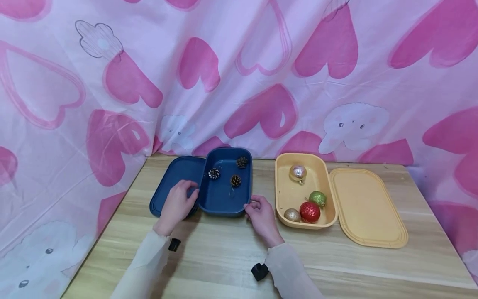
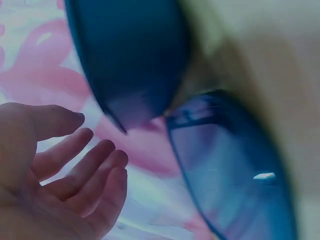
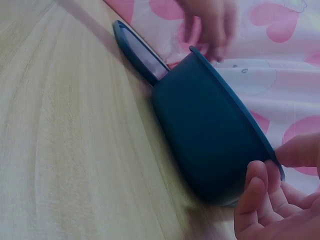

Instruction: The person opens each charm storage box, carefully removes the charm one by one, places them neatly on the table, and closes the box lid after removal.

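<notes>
A dark blue plastic box (image 1: 220,198) holds three small pine cones (image 1: 235,180), one of them white-tipped. My right hand (image 1: 262,216) pinches the box's rim at its near right corner. In the right wrist view the thumb lies on the rim and the fingers (image 3: 255,192) are against the outer wall. Over the blue lid (image 1: 179,171), beside the box's left rim, hovers my left hand (image 1: 178,201). Its fingers (image 2: 75,172) are loosely bent and hold nothing in the left wrist view. The lid lies on the table, close against the box's left side.
To the right stands a yellow box (image 1: 287,195) with a pink-gold bauble (image 1: 298,173), a green one (image 1: 317,198), a red one (image 1: 310,211) and a beige one (image 1: 292,214). Its yellow lid (image 1: 367,207) lies at its right. A pink heart-patterned curtain (image 1: 231,74) hangs behind the wooden table (image 1: 220,257).
</notes>
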The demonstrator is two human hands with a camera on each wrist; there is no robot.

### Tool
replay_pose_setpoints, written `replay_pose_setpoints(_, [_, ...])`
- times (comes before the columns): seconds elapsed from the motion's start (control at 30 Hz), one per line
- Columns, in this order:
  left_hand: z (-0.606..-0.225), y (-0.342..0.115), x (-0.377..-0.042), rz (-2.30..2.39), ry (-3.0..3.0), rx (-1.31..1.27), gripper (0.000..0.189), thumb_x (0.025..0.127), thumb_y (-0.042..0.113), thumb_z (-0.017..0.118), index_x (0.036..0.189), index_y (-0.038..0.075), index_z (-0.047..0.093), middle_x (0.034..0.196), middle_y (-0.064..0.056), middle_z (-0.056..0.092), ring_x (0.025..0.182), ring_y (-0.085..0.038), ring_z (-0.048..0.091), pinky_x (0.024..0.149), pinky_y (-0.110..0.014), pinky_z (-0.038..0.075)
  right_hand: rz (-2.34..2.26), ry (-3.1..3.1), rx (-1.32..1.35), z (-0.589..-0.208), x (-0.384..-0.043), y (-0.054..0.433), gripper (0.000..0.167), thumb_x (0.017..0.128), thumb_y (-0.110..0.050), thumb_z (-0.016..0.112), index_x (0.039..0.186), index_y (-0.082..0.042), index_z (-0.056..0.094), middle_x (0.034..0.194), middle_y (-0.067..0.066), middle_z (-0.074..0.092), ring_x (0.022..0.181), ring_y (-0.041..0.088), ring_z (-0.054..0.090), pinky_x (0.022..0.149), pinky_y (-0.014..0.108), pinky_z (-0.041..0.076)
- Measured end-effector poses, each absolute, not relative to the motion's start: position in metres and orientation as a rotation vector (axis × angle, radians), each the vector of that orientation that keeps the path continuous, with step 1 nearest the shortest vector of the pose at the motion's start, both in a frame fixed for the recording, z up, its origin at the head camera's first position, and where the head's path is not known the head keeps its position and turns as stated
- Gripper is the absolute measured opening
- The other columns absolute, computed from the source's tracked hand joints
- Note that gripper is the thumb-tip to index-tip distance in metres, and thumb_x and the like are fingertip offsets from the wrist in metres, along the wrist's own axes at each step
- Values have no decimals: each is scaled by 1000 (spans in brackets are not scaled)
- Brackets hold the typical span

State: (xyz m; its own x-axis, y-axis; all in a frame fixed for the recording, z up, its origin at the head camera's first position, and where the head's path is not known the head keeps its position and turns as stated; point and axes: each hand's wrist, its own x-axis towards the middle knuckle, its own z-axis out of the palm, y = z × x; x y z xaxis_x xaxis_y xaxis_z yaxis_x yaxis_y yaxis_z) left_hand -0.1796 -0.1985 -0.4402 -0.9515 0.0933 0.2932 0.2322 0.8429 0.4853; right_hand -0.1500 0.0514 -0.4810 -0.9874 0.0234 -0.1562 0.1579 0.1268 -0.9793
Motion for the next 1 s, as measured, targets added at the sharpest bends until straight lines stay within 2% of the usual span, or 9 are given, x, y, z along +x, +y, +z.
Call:
replay_pose_setpoints(0.2, [-417,-177,-203,-695,-2836,-347,30,89,17,68,113,-1,65,110,-17,64,102,-32,60,90,-48,52,-2013,2262,183,-481,-149,53,40,91,-11,62,126,4,51,92,17,67,72,23,64,65,31,53])
replay_pose_setpoints(0.33, [-417,-169,-220,-584,-2886,-437,34,87,15,69,116,-2,63,113,-17,62,107,-34,56,95,-48,49,-2018,2254,179,-481,-150,53,40,90,-10,61,126,5,51,93,18,67,72,24,64,66,31,53])
replay_pose_setpoints(0.5, [-431,-164,-239,-409,-2909,-546,34,84,10,71,115,-3,64,111,-18,62,102,-35,55,91,-47,51,-2009,2256,177,-481,-151,53,40,90,-9,61,126,5,51,91,15,67,73,26,64,67,33,54])
replay_pose_setpoints(0.73, [-444,-161,-252,-166,-2943,-593,33,84,11,72,115,0,63,113,-18,61,103,-35,49,88,-51,49,-2002,2281,164,-483,-151,52,40,90,-9,61,125,6,51,90,19,67,72,30,64,63,27,50])
replay_pose_setpoints(1.0, [-453,-156,-257,47,-2938,-576,28,86,9,68,114,5,64,109,-16,62,103,-35,44,86,-50,44,-2014,2267,171,-482,-151,53,41,90,-10,62,126,5,51,91,18,67,71,25,64,63,27,50])
